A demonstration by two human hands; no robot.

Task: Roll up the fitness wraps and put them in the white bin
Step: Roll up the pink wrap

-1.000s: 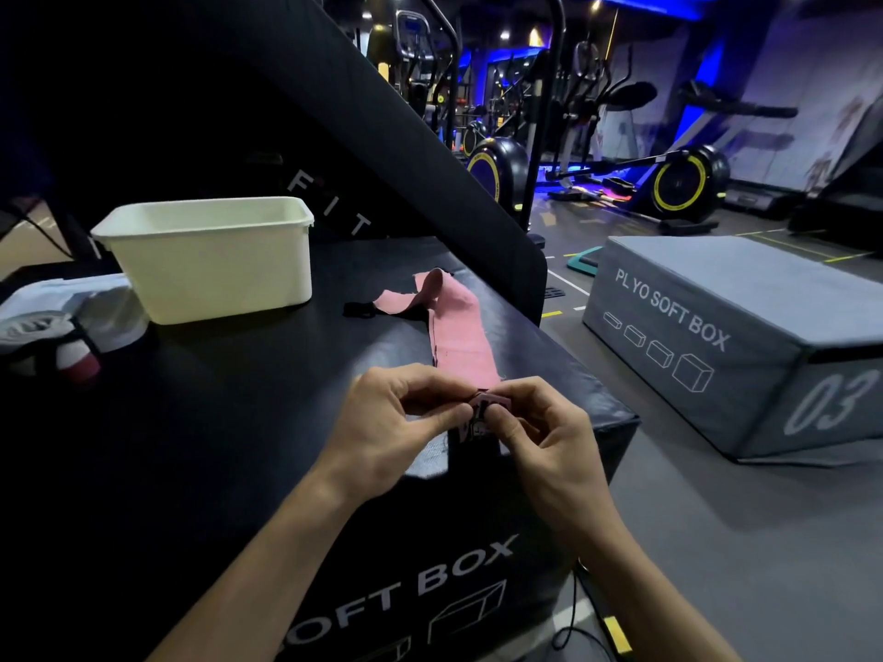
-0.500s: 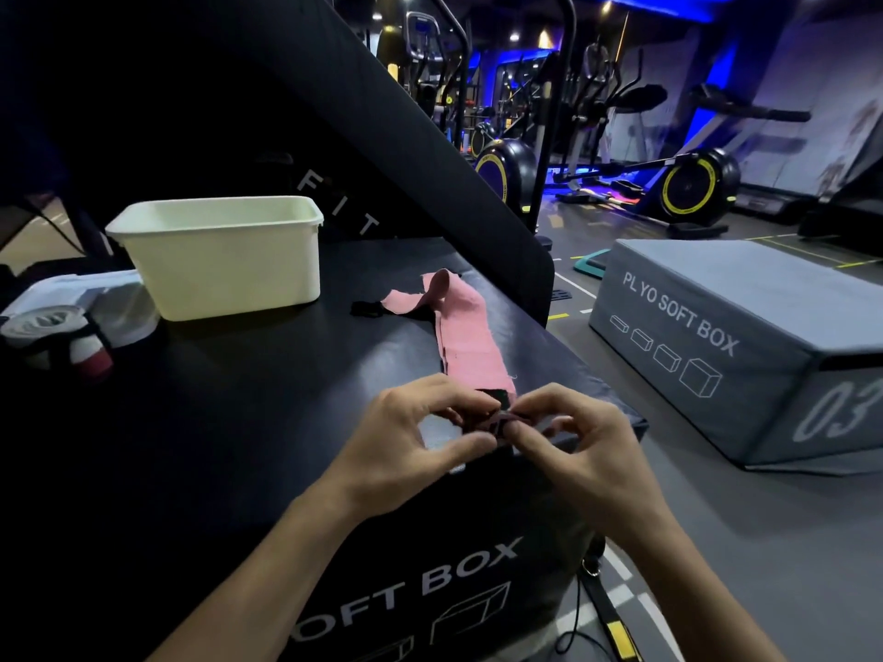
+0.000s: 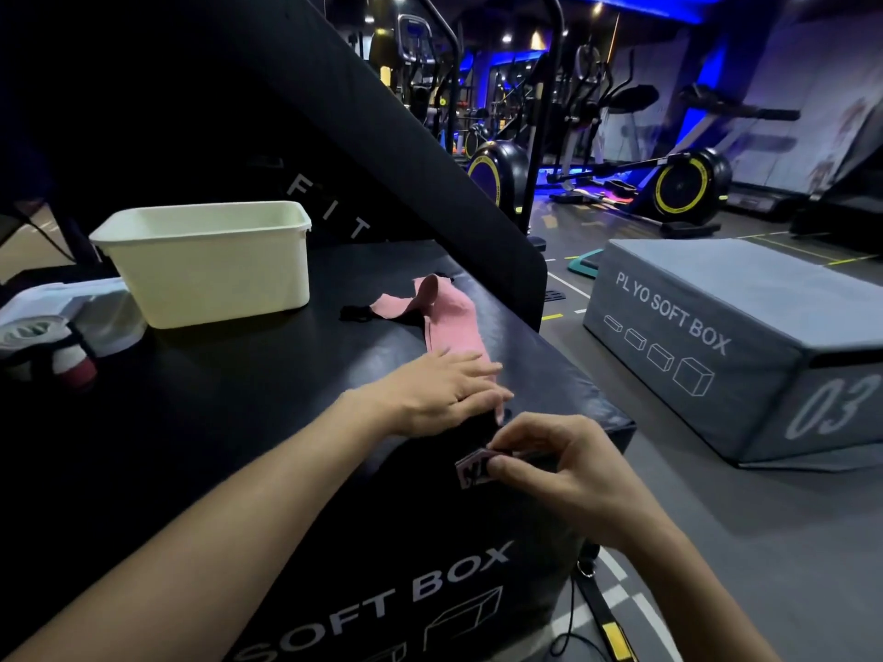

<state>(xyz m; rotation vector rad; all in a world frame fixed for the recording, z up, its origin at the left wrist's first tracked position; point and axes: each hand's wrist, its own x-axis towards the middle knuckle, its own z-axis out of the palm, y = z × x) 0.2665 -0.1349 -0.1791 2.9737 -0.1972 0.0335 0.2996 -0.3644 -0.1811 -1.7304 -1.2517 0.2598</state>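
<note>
The left hand (image 3: 442,391) lies flat, fingers straight and close together, pressing the pink wrap (image 3: 454,327) onto the black box (image 3: 239,413). The right hand (image 3: 554,465), at 5 o'clock from the left, pinches the wrap's labelled end (image 3: 473,468) between thumb and curled fingers, just off the box edge. The wrap runs toward 12 o'clock. The white bin (image 3: 210,265) stands at 10 o'clock, well apart.
</note>
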